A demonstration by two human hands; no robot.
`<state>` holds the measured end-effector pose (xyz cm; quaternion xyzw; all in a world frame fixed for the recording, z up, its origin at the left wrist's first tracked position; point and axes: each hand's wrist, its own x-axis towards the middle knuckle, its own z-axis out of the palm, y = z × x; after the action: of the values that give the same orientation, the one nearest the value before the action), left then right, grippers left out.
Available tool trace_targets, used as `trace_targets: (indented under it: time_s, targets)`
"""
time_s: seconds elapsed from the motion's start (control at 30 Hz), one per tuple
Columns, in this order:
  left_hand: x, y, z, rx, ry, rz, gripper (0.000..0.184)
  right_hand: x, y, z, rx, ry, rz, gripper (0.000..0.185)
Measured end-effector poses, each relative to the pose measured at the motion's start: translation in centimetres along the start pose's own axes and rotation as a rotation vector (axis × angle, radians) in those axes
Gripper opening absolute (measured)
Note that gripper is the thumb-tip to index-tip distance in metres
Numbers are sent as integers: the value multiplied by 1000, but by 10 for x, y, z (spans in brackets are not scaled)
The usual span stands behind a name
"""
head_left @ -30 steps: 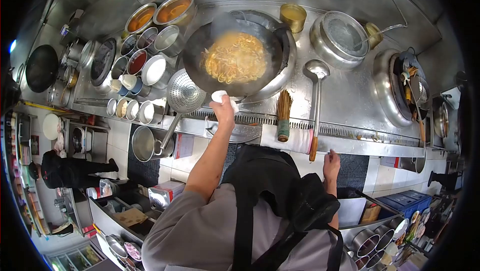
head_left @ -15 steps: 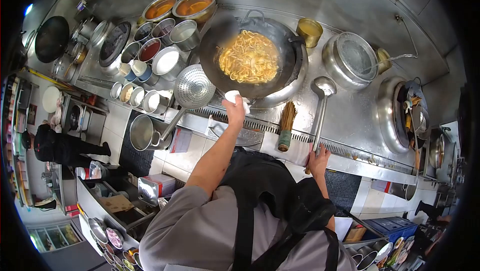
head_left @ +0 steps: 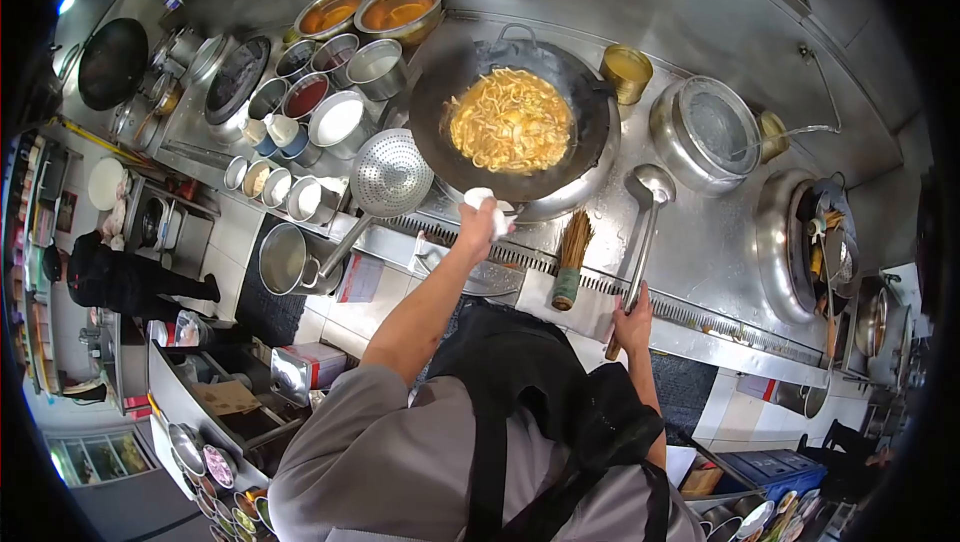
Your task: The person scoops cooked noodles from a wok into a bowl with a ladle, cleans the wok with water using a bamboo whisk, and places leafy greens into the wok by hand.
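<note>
Wok [head_left: 432,107], noodles [head_left: 510,122] inside, just beyond left hand [head_left: 481,226]

1 noodle wok [head_left: 432,112] | 1 held ldl [head_left: 644,248] | 2 orange-liq bwls [head_left: 422,30]

Lighting bright, mostly even. Brushed stainless-steel surface [head_left: 705,262] throws soft glare; long-handled silver metal ladle [head_left: 654,185] has highlights, dark shadow just left of its bowl. Small blown-out white light [head_left: 67,2] at far left. Yellow-brown noodles [head_left: 510,122] well exposed, fairly sharp. Grey smudge blurs far-left rim of round black metal wok [head_left: 432,132]; can't tell steam or lens. Heavy fisheye: edges bent, corners black, right margin dim, detail mushy.
</note>
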<state>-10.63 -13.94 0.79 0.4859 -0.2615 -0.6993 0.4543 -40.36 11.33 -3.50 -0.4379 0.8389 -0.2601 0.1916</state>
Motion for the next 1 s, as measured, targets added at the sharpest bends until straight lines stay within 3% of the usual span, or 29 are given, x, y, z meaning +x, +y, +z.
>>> trace_targets:
  time_s: [0.07,0.1,0.13,0.2,0.27,0.33,0.4,0.47,0.5,0.53,0.63,0.8,0.87,1.0]
  targets:
    - [-5,-9,6,-52,14,-14,28,7,9,3,164,19,-90,83]
    - [-2,-12,7,-60,4,-64,29,-2,-78,-52,373,-245,382,79]
    - [-1,-12,6,-68,3,-69,29,3,-61,-40,363,-243,382,79]
    - [3,-9,4,-70,-119,-137,31,16,-15,-15,232,18,201,72]
    - [11,-11,-5,-115,-140,-161,32,9,-21,-29,186,49,193,70]
    - [9,0,-15,-221,-306,-255,33,-13,-26,-45,-13,147,-170,73]
    - [7,11,-19,-277,-322,-331,33,-39,-70,-75,-48,134,-120,64]
    - [11,9,-26,-234,-378,-286,33,-58,-132,-110,14,-1,72,52]
    - [15,1,-25,-220,-298,-282,33,-66,-152,-121,-51,21,-14,45]
    - [16,0,-25,-234,-309,-289,33,-65,-142,-122,-73,97,-264,45]
    - [21,-10,-26,-181,-274,-268,38,-69,-226,-149,-227,-86,-175,48]
    - [26,-15,-27,-85,-210,-324,53,-34,-268,-116,-591,-255,-244,49]
    - [24,-12,-30,-63,-291,-261,64,-11,-260,-82,-494,-275,-280,51]
    - [24,-21,-28,-35,-230,-212,65,32,-256,-15,-546,-218,-278,55]
